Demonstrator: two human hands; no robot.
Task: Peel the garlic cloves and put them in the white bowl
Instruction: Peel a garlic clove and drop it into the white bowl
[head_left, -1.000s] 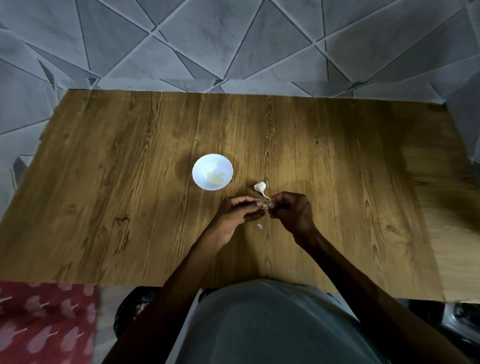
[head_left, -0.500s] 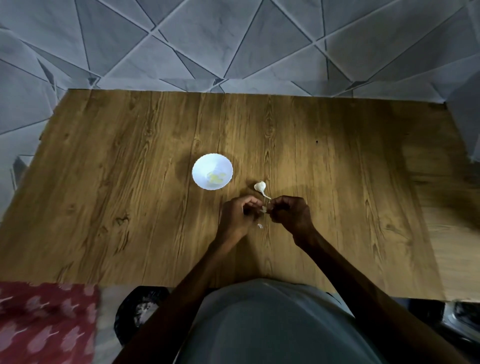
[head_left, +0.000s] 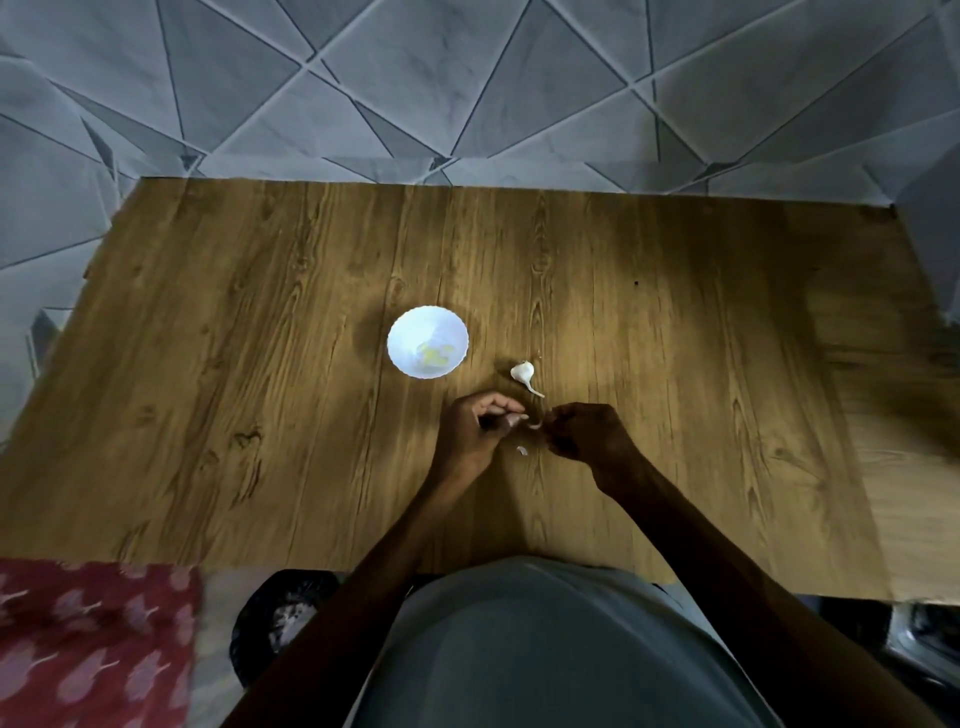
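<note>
Table: a wood-grain tabletop (head_left: 260, 415) fills the middle of the view. A brighter patch of light falls near its centre, and the right end lies in shadow.
Floor: grey marbled tiles (head_left: 363, 93) cut into triangles by pale lines lie beyond the far edge and down the left side.
White bowl: the white bowl (head_left: 410, 325) stands near the table's centre, left of the hands and apart from them.
Peeled cloves: a few yellowish peeled cloves (head_left: 434, 356) lie in the bottom of the bowl.
Garlic bulb piece: a small white garlic bulb piece (head_left: 523, 373) with its stalk lies on the wood just beyond the hands, right of the bowl.
Right hand: the right hand (head_left: 582, 431) is curled, its fingertips pinching a small garlic clove (head_left: 534, 425) just above the table.
Left hand: the left hand (head_left: 475, 431) has its fingers curled with the thumb laid against them, close beside the clove. Whether it grips anything is too small to tell.
Skin scrap: a pale skin scrap (head_left: 521, 450) lies on the wood between the two wrists.
Near edge: a grey shirt (head_left: 545, 649), a red patterned cloth (head_left: 78, 639) at lower left, and a dark round bin (head_left: 280, 618) under the table edge.
</note>
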